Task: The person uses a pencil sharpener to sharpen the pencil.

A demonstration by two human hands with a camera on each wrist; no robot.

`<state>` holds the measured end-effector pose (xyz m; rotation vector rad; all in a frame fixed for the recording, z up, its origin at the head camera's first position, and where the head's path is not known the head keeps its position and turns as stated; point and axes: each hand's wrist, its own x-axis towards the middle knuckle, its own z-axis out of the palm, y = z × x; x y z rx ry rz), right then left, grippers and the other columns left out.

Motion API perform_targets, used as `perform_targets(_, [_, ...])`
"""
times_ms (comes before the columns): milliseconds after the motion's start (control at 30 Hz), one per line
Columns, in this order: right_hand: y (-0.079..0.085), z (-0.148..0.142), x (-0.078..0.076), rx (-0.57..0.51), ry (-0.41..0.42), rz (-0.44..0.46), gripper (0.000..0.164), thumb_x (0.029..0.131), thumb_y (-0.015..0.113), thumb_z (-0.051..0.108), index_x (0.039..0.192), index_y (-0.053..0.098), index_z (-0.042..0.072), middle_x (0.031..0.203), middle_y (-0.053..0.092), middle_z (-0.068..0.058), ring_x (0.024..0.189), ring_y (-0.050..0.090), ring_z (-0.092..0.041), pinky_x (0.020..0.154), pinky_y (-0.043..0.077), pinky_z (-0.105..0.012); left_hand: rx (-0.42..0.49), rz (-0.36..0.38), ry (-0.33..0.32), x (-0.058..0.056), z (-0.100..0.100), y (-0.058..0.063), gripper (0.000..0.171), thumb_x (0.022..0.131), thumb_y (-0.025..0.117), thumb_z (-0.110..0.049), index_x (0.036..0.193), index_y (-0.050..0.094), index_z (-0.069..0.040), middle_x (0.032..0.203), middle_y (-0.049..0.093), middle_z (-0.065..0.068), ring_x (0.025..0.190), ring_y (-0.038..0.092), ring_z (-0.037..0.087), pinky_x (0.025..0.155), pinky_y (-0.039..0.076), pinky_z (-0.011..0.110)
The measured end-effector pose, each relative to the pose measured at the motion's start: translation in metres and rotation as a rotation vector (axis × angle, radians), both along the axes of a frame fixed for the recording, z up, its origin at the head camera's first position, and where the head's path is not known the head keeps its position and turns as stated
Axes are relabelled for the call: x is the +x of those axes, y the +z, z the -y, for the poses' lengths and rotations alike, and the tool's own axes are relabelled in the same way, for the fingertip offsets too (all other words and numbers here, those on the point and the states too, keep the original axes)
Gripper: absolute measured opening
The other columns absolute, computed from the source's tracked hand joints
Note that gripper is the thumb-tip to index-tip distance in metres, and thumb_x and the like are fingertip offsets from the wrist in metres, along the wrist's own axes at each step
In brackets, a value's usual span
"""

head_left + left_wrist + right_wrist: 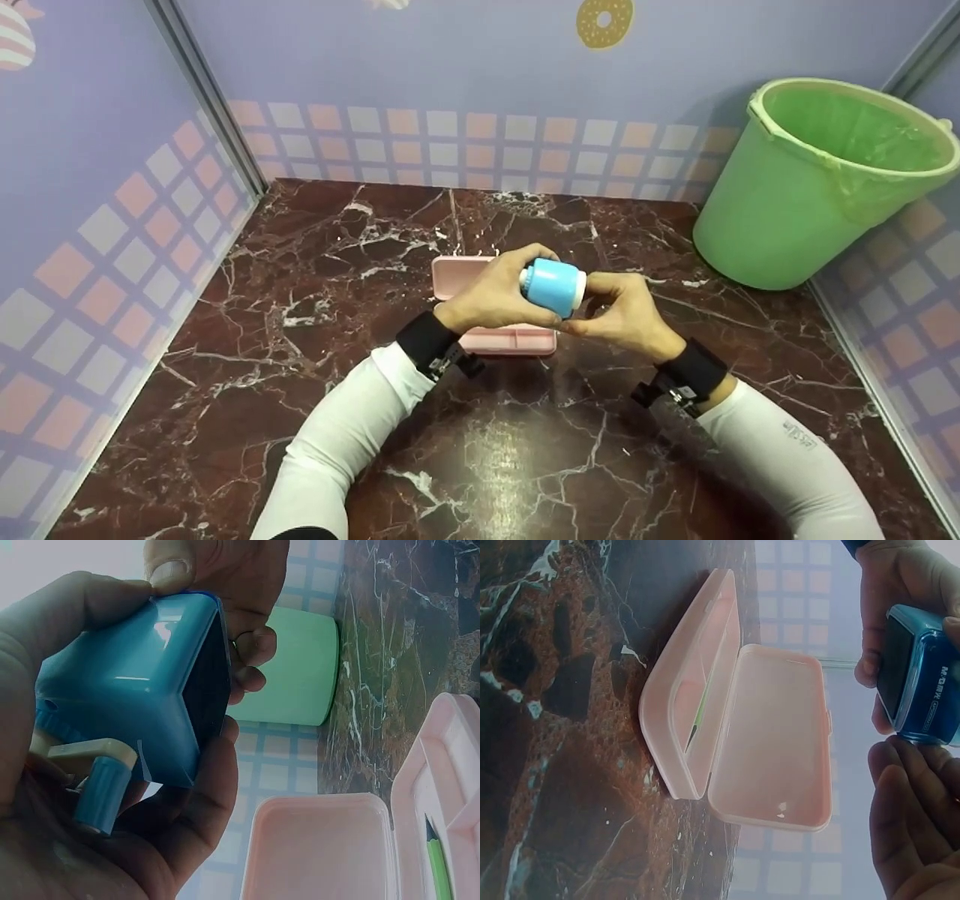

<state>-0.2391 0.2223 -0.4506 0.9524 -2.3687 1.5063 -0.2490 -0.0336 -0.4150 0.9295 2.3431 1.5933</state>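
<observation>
A blue crank pencil sharpener (553, 287) is held up above the pink pencil case (499, 343), tipped on its side. My left hand (495, 292) grips its body, thumb on one side and fingers on the other. The crank handle (103, 795) hangs by the left palm. At the sharpener's white end, my right hand (630, 315) pinches with thumb and forefinger; its other fingers are curled. Lid up, the case stands on the table, partly hidden behind the left hand. A green pencil (700, 709) with a dark tip lies inside it.
A green bin (780, 195) with a liner stands at the back right. Patterned walls enclose the dark red marbled table (300, 390) at the back and both sides. Small white crumbs lie behind the case.
</observation>
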Motion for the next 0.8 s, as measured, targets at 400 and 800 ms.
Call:
perform_targets(400, [0.000, -0.007, 0.000, 0.007, 0.023, -0.021, 0.042, 0.072, 0.097, 0.007, 0.112, 0.087, 0.001, 0.092, 0.083, -0.015, 0.071, 0.076, -0.024, 0.066, 0.066, -0.028, 0.027, -0.003, 0.016, 0.001, 0.002, -0.004, 0.074, 0.073, 0.098, -0.009, 0.140, 0.065, -0.006, 0.125, 0.073, 0.015, 0.103, 0.069, 0.020, 0.087, 0.062, 0.029])
perform_targets(800, [-0.009, -0.038, 0.005, -0.042, -0.069, 0.030, 0.052, 0.067, 0.100, -0.006, 0.117, 0.083, -0.007, 0.112, 0.082, -0.030, 0.086, 0.080, -0.004, 0.077, 0.068, -0.026, -0.002, -0.064, 0.113, -0.001, 0.020, -0.015, 0.081, 0.072, 0.099, -0.012, 0.145, 0.064, -0.003, 0.128, 0.073, 0.019, 0.108, 0.068, 0.025, 0.091, 0.059, 0.033])
